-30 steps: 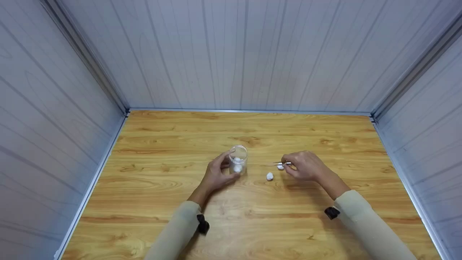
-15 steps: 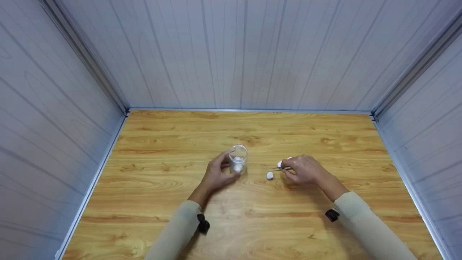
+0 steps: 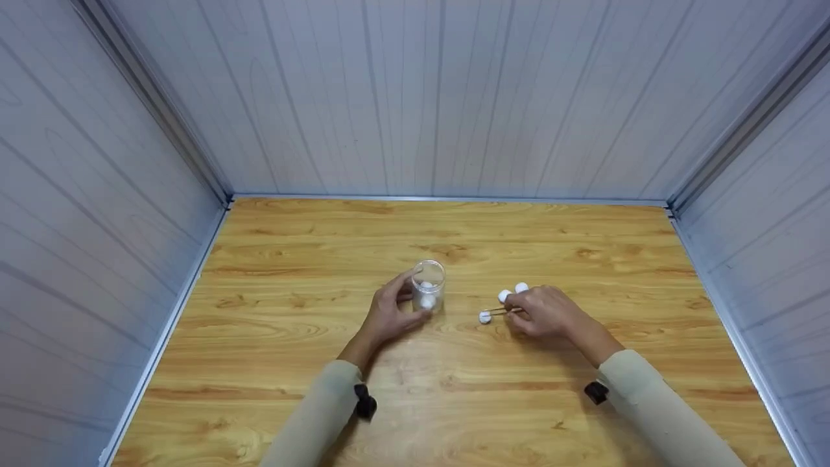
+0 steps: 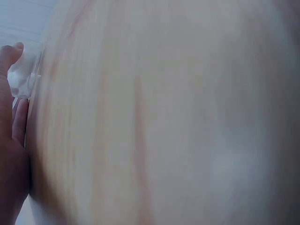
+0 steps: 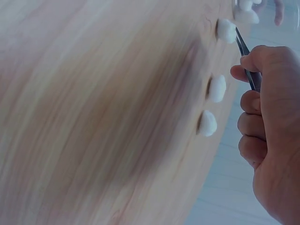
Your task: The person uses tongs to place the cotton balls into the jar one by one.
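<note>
While left grip (image 3: pixel 389 309) stays curled round clear cup (image 3: pixel 441 295) containing white balls (image 3: pixel 428 302), right grip (image 3: pixel 543 311) pinches tweezers (image 5: pixel 255 80); tips, apart from loose ball (image 3: pixel 485 318) half second earlier, now touch it on worktop (image 3: pixel 415 415). Two further balls (image 3: pixel 504 296) nearby.

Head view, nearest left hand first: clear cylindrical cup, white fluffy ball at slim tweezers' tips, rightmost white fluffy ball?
1. Clear cylindrical cup: gripped by the left hand.
2. White fluffy ball at the slim tweezers: right of the cup.
3. Rightmost white fluffy ball: beside the right hand.
</note>
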Motion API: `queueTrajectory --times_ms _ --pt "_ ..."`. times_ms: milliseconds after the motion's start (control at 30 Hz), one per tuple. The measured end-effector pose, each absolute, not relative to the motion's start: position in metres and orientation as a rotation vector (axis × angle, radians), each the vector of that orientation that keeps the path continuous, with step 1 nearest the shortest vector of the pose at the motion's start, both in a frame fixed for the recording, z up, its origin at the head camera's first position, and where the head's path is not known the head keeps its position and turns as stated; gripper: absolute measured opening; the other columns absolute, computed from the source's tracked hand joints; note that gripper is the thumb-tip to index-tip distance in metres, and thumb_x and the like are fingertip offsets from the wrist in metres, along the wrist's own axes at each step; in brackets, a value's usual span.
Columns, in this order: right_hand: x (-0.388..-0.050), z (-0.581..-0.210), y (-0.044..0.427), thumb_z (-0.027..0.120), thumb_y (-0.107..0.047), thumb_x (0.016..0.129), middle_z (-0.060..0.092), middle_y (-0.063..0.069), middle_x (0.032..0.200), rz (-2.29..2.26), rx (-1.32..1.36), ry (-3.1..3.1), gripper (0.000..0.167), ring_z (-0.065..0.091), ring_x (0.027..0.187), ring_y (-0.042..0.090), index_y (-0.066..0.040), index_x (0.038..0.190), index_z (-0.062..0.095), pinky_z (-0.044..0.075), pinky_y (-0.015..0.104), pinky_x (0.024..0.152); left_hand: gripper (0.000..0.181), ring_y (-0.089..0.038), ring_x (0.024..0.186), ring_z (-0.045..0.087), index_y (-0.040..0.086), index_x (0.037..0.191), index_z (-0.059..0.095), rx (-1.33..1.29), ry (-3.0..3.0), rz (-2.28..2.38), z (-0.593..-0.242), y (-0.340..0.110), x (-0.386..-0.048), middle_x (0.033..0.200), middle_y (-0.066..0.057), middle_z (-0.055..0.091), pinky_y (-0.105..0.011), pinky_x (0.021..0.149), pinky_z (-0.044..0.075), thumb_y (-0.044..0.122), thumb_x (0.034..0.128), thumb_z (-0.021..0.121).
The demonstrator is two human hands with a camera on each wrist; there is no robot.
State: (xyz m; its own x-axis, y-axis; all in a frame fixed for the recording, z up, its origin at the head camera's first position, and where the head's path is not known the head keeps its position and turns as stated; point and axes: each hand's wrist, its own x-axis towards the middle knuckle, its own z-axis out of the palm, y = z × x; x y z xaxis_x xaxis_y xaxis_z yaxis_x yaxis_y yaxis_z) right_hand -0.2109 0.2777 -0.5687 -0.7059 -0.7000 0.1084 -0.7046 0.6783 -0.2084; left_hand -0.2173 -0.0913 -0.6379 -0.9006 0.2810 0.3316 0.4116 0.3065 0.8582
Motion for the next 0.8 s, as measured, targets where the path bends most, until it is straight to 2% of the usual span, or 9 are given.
queueTrajectory --times_ms 167,333,500,800 --pt "-0.2107 -0.5695 0.2771 0.076 -0.019 0.101 0.079 0.000 0.085 0.363 1.198 -2.862 0.005 0.046 0.062 0.005 -0.015 0.100 0.080 0.046 0.030 0.054 0.084 -0.040 0.121 0.077 0.002 0.159 0.058 -0.607 -2.482 -1.680 -0.6348 -0.0903 -0.2169 0.129 -0.025 0.076 -0.046 0.108 0.070 0.013 0.0863 0.098" --pt "-0.2111 -0.5695 0.2775 0.077 -0.020 0.102 0.074 0.000 0.078 0.349 1.202 -2.855 0.007 0.043 0.060 0.005 -0.016 0.097 0.078 0.041 0.028 0.052 0.085 -0.040 0.124 0.077 0.003 0.160 0.057 -0.606 -2.502 -1.679 -0.6354 -0.0911 -0.2181 0.133 -0.024 0.076 -0.045 0.109 0.070 0.016 0.0867 0.098" --pt "-0.2114 -0.5685 0.2781 0.076 -0.022 0.103 0.059 -0.003 0.065 0.330 1.209 -2.855 0.016 0.037 0.058 0.005 -0.017 0.089 0.071 0.031 0.024 0.052 0.086 -0.039 0.124 0.077 0.003 0.160 0.057 -0.603 -2.499 -1.687 -0.6351 -0.0908 -0.2188 0.132 -0.024 0.077 -0.044 0.110 0.070 0.016 0.0859 0.099" --pt "-0.2114 -0.5677 0.2787 0.074 -0.023 0.104 0.053 -0.005 0.064 0.314 1.222 -2.860 0.022 0.035 0.057 0.005 -0.018 0.085 0.066 0.027 0.023 0.053 0.088 -0.039 0.122 0.077 0.003 0.162 0.056 -0.613 -2.496 -1.671 -0.6357 -0.0909 -0.2186 0.128 -0.024 0.077 -0.043 0.110 0.070 0.017 0.0859 0.099"
